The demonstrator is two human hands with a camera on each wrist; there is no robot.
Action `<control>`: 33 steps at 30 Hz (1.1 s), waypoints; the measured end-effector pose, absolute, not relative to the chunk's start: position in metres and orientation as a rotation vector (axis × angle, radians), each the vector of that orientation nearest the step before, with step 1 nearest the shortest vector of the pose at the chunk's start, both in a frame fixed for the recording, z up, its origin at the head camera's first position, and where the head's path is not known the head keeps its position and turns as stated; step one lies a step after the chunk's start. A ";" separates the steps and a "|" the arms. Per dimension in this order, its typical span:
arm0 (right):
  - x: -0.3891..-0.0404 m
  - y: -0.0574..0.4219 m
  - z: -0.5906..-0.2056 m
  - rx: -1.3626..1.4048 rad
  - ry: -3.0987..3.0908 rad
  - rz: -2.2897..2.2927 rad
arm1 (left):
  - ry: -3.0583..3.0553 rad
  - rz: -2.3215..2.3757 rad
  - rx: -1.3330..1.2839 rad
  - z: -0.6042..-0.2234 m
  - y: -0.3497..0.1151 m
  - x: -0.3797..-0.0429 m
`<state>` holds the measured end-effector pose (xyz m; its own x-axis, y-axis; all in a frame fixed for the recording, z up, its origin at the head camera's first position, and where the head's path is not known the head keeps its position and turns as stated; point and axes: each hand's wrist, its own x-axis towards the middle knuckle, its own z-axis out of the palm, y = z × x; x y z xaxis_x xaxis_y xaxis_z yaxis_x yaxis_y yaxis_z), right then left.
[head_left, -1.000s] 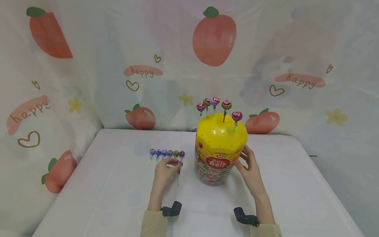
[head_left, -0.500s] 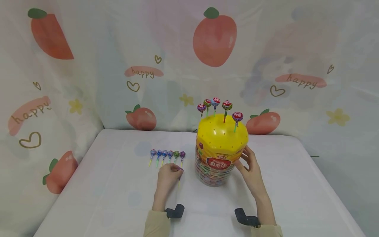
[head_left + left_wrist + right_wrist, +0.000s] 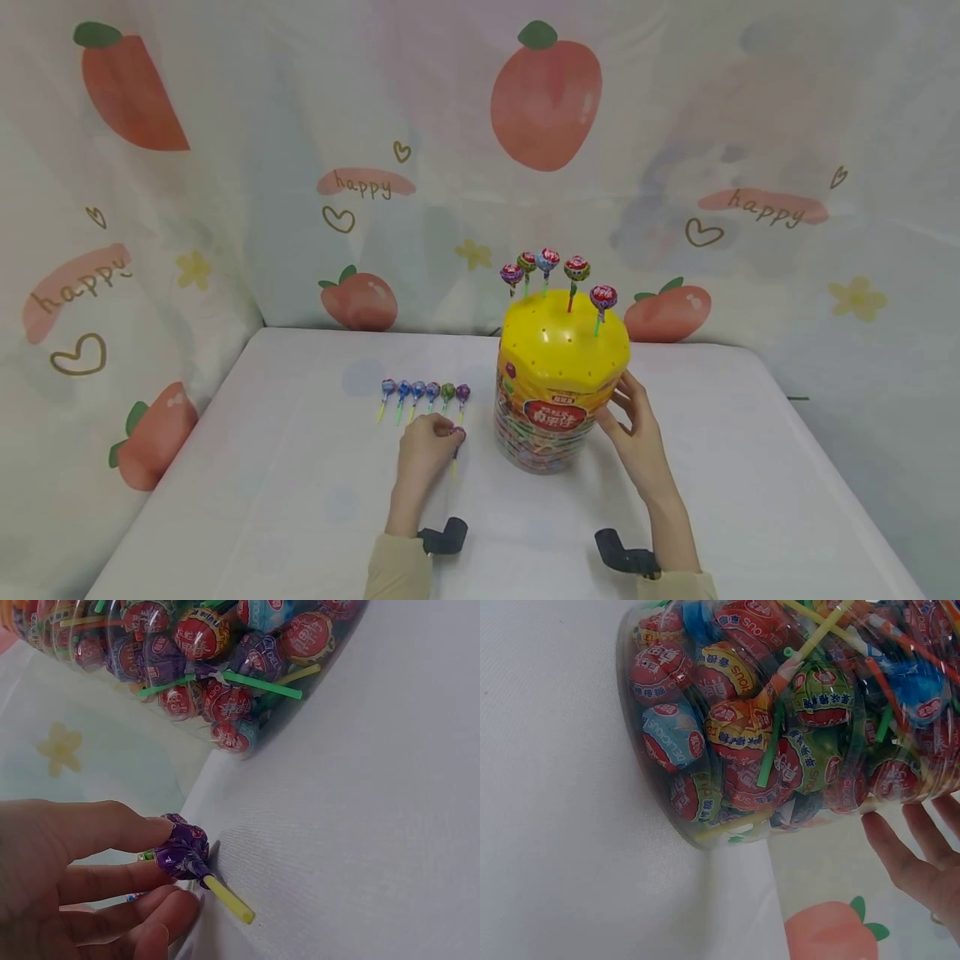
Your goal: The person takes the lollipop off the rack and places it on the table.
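Observation:
My left hand (image 3: 426, 450) pinches a purple-wrapped lollipop (image 3: 181, 851) by its candy head, with thumb and fingers on the wrapper. The lollipop's yellow stick (image 3: 230, 900) points away from the palm, toward me in the head view. Just beyond this hand lie several wrapped lollipops (image 3: 417, 392) in a row on the table. My right hand (image 3: 636, 429) touches the right side of a big clear jar (image 3: 551, 442), its fingers spread and its fingertips (image 3: 871, 822) at the wall. Several lollipops (image 3: 577, 268) stand upright in the jar's yellow lid (image 3: 555, 346).
The lid has small holes around its top, and the jar is filled with wrapped lollipops (image 3: 739, 731). It stands on a white-covered table (image 3: 285, 467). Behind hangs a printed curtain (image 3: 442, 100) with fruit pictures. A black wrist mount (image 3: 446, 536) shows at each wrist.
Over the last second my left hand has drawn back slightly toward me with the purple lollipop, away from the row. My right hand and the jar keep their places.

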<state>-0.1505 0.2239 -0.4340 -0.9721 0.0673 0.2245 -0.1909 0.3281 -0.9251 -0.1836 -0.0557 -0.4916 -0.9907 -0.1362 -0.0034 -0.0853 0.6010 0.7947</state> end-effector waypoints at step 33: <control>-0.152 0.225 -0.436 0.123 -2.371 1.691 | -2.182 -1.701 -0.137 -0.406 -0.028 -0.155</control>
